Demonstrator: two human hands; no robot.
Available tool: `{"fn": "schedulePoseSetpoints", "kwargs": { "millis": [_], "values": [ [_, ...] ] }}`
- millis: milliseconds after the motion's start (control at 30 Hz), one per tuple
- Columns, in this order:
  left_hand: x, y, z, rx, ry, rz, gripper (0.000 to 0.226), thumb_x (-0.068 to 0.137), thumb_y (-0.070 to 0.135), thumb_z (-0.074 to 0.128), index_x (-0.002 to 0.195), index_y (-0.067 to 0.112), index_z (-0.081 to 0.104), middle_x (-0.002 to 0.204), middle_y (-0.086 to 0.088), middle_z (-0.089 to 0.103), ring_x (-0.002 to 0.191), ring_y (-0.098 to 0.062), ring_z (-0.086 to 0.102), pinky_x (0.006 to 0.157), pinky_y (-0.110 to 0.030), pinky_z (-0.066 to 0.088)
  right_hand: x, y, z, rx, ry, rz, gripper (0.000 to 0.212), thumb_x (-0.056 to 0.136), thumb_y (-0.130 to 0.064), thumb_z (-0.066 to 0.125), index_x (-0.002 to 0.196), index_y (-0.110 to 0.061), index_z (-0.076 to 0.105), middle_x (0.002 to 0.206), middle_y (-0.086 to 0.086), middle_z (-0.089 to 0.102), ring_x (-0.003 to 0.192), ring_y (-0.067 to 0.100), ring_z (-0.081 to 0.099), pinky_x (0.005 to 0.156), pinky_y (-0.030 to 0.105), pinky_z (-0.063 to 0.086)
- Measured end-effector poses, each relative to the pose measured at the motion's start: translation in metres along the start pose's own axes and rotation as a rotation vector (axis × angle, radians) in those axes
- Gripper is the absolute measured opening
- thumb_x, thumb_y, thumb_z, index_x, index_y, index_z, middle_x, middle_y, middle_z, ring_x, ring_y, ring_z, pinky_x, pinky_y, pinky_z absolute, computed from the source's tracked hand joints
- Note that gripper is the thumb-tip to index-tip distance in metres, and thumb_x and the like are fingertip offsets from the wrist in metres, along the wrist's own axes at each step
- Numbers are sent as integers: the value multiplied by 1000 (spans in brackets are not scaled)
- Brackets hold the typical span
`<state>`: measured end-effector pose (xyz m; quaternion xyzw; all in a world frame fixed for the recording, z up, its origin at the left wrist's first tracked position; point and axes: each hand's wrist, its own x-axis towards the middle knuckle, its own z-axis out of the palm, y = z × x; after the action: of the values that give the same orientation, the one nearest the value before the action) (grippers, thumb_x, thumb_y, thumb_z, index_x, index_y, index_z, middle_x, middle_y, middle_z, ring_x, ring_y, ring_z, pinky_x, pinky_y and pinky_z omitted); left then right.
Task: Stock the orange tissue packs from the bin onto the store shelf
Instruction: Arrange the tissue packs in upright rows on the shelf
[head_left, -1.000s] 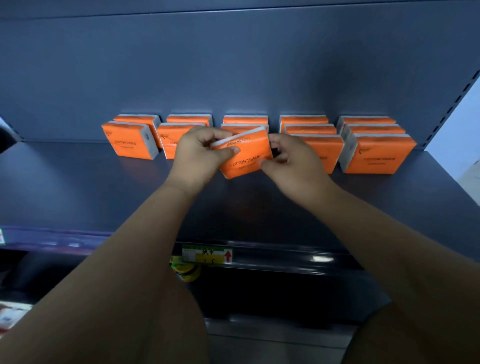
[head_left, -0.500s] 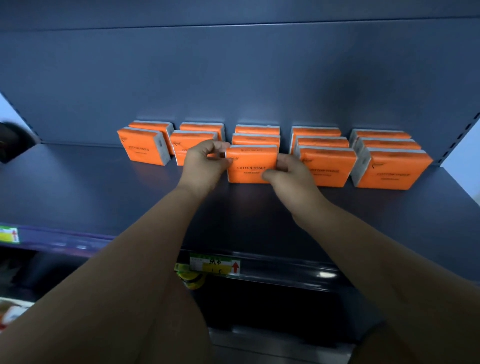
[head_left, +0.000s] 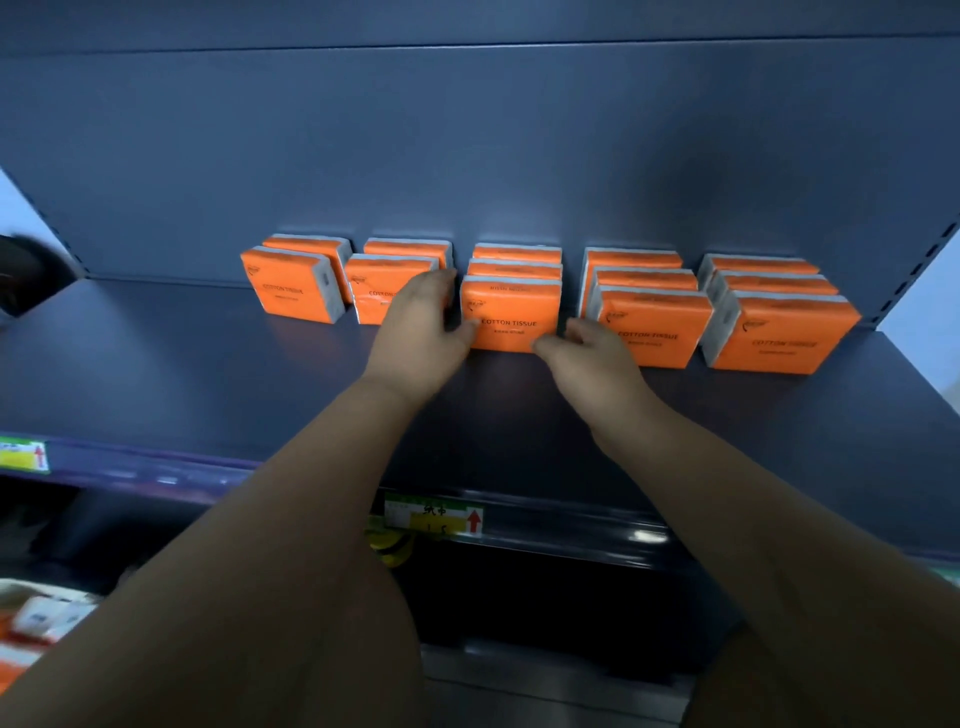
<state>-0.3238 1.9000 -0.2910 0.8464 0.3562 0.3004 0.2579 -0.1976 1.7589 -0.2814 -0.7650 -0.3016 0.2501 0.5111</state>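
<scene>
Dark matte metal shelf (head_left: 208, 374), its front edge carrying a yellow price tag (head_left: 434, 515), runs back to a flat rear panel. Half a second ago the pack sat gripped and slightly forward; now the front tissue pack (head_left: 511, 322) stands square in the middle column, the left hand (head_left: 421, 332) flat against its left side, the right hand (head_left: 587, 353) loosely open at its lower right corner. Likely placed; the bin is out of view. Behind stand glossy, soft-cornered orange blocks with grey-white edges, five columns toward the back edge.
</scene>
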Motion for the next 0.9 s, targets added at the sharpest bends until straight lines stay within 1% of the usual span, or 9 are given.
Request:
{"fn": "schedulePoseSetpoints", "kwargs": {
  "millis": [100, 167, 233, 333, 433, 533, 700, 833, 900],
  "values": [
    [-17, 1, -16, 273, 23, 132, 62, 91, 35, 70, 142, 3, 55, 144, -18, 57, 140, -37, 46, 119, -39, 33, -20, -7, 2, -80, 71, -90, 22, 95, -29, 60, 81, -11, 61, 72, -2, 59, 75, 20, 57, 64, 28, 41],
    [-31, 2, -34, 419, 66, 156, 71, 90, 52, 56, 144, 6, 55, 149, -17, 54, 145, -39, 43, 122, -49, 32, -38, -15, 12, -155, 52, -222, 24, 97, -32, 62, 107, -12, 72, 101, 0, 71, 99, 20, 63, 78, 20, 40],
    [-55, 3, -61, 538, 136, 94, 75, 90, 61, 46, 146, 12, 53, 156, -14, 49, 149, -39, 38, 123, -53, 30, -58, -26, 29, -208, 33, -406, 40, 98, -35, 65, 133, -15, 66, 131, 1, 67, 124, 16, 57, 95, 17, 35],
    [-111, -9, -111, 666, 246, -16, 77, 93, 65, 40, 148, 13, 51, 157, -12, 48, 150, -37, 37, 121, -54, 29, -91, -47, 68, -255, -58, -682, 55, 98, -40, 63, 146, -13, 56, 148, 2, 57, 139, 15, 48, 111, 18, 31],
    [-183, -38, -156, 742, 319, -114, 76, 93, 63, 41, 146, 10, 54, 152, -14, 53, 147, -39, 41, 117, -55, 33, -130, -65, 121, -282, -228, -804, 66, 96, -45, 54, 151, -9, 49, 157, 4, 48, 147, 16, 40, 122, 29, 29],
    [-256, -71, -193, 766, 338, -279, 75, 91, 62, 47, 144, 9, 57, 149, -14, 57, 144, -40, 45, 116, -55, 36, -176, -75, 180, -311, -358, -874, 71, 95, -50, 47, 150, -5, 49, 156, 11, 47, 147, 26, 39, 123, 38, 31],
    [-355, -132, -224, 788, 269, -523, 81, 89, 67, 42, 146, 10, 55, 151, -11, 55, 145, -38, 43, 118, -53, 38, -230, -89, 253, -563, -661, -903, 67, 102, -50, 52, 154, -9, 39, 160, 10, 39, 150, 26, 31, 120, 37, 26],
    [-402, -166, -218, 693, 198, -717, 80, 91, 66, 45, 152, 14, 49, 157, -9, 49, 149, -36, 38, 119, -51, 36, -240, -73, 300, -799, -845, -736, 53, 100, -59, 47, 129, -15, 53, 142, 8, 51, 134, 30, 48, 104, 43, 44],
    [-416, -181, -209, 635, 163, -767, 73, 97, 60, 52, 153, 14, 46, 158, -8, 48, 149, -35, 36, 121, -48, 33, -237, -58, 324, -936, -937, -639, 57, 97, -61, 49, 131, -16, 54, 139, 10, 53, 126, 33, 54, 96, 43, 48]
  ]
}}
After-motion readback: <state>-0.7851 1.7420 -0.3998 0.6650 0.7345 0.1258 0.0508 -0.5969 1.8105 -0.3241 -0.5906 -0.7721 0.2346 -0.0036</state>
